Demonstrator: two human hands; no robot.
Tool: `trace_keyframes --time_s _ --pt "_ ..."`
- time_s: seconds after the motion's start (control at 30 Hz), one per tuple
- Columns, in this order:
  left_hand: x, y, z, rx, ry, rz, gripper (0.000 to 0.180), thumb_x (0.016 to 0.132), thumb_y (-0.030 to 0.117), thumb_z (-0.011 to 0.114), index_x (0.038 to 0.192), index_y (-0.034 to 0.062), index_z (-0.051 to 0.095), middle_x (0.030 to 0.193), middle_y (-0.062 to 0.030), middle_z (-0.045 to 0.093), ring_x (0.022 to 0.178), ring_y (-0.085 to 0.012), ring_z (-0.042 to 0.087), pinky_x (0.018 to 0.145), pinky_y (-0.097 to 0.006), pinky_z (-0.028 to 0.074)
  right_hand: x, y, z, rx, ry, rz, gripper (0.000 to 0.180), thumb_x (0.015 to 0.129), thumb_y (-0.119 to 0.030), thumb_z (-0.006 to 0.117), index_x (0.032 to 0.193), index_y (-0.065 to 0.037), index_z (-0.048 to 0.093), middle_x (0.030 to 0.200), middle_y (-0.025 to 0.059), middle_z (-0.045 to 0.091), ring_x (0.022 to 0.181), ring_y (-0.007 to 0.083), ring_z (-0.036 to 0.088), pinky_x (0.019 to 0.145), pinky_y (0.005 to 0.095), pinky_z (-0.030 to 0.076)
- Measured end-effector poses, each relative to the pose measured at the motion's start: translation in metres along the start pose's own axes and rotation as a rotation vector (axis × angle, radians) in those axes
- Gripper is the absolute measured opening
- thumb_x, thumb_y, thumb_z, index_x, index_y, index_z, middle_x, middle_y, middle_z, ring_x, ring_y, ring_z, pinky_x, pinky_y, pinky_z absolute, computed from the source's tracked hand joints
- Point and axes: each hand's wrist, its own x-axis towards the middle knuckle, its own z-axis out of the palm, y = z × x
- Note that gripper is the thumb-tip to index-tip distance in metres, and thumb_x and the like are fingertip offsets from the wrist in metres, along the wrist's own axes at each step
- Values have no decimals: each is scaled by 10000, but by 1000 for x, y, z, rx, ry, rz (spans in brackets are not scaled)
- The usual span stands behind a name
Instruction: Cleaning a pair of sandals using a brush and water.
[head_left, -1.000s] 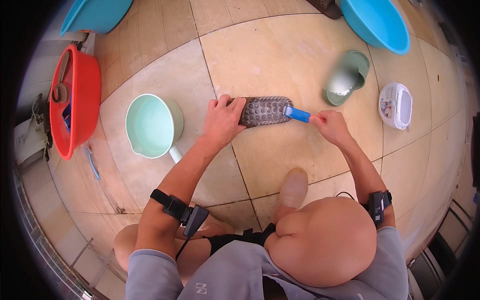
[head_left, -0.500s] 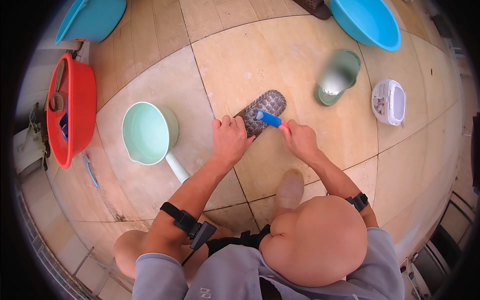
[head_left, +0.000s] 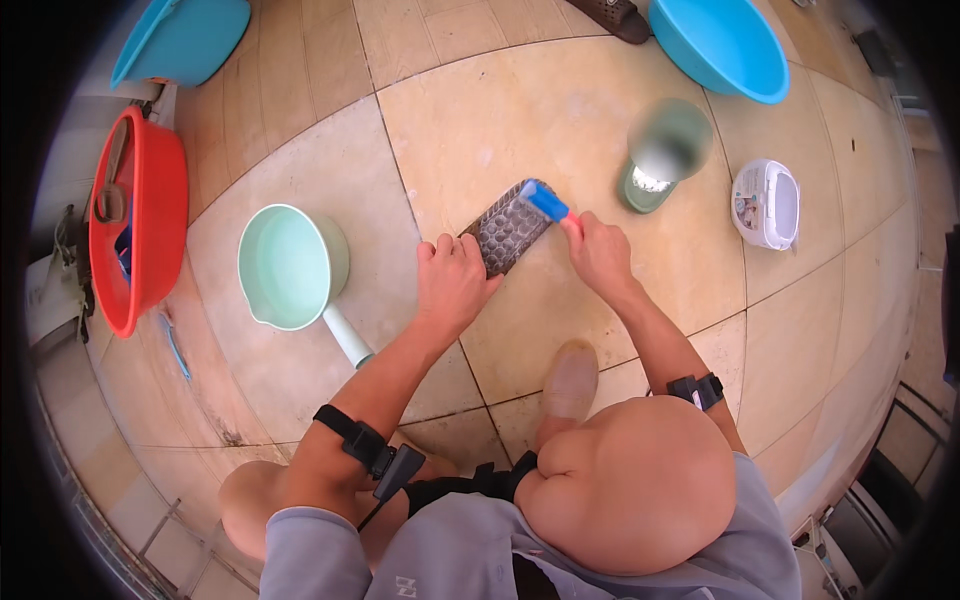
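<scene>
A brown slipper (head_left: 508, 240) with a honeycomb-patterned surface lies on the tiled floor in front of me, slanting away to the right. My left hand (head_left: 452, 280) is closed on its near left end, fingers over the edge and thumb along the near side. In my right hand (head_left: 603, 250) is a small scrub brush (head_left: 546, 201) with a blue head and pinkish-red handle. The brush head lies on the slipper's far right end. Its bristles are mostly hidden beneath the head.
A pale green dipper (head_left: 290, 265) stands to the left, handle toward my left forearm. Farther left are a red basin (head_left: 160, 220) and a thin blue item (head_left: 174, 345). Green container (head_left: 650, 190), partly blurred, white tub (head_left: 765, 205), blue basin (head_left: 720, 45) and another brown slipper (head_left: 615, 15) sit right and beyond.
The brush has moved slightly up the slipper, to its far end. My left hand still grips the near end. The whole view has shifted a little.
</scene>
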Motion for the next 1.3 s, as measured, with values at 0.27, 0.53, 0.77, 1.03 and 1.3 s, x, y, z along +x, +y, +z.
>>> trace_keyframes --time_s 0.27,0.53,0.77,1.03,1.3 --pt "0 1 1 -15 -28 -22 541 657 457 823 898 58 547 721 -55 611 804 -223 517 744 -402 330 11 2 -10 140 68 186 400 960 -366 555 813 -3 638 699 241 642 672 449 631 627 531 482" --pt "0 -3 4 -5 38 10 567 635 486 829 902 52 580 754 -42 602 804 -225 516 746 -405 341 1 -5 -12 406 21 323 459 958 -369 544 758 33 640 731 254 634 682 399 641 658 472 485" --pt "0 -4 0 -20 5 -13 607 635 500 833 962 54 582 756 -45 624 804 -217 528 753 -398 340 -59 9 21 343 -105 183 432 945 -359 553 768 19 661 720 237 639 714 321 670 666 447 494" --pt "-5 -4 2 -36 2 -11 819 597 562 833 1116 -7 550 824 -62 649 829 -227 544 753 -395 337 53 -39 -43 -3 -282 73 345 897 -375 593 858 -62 731 811 182 698 826 363 681 737 454 531" --pt "-14 -6 4 16 -56 -81 875 612 516 847 1201 -34 505 897 -84 662 863 -240 552 755 -390 357 92 -56 -34 -240 -469 -361 318 785 -371 679 807 -61 751 778 155 713 785 300 704 701 431 548"
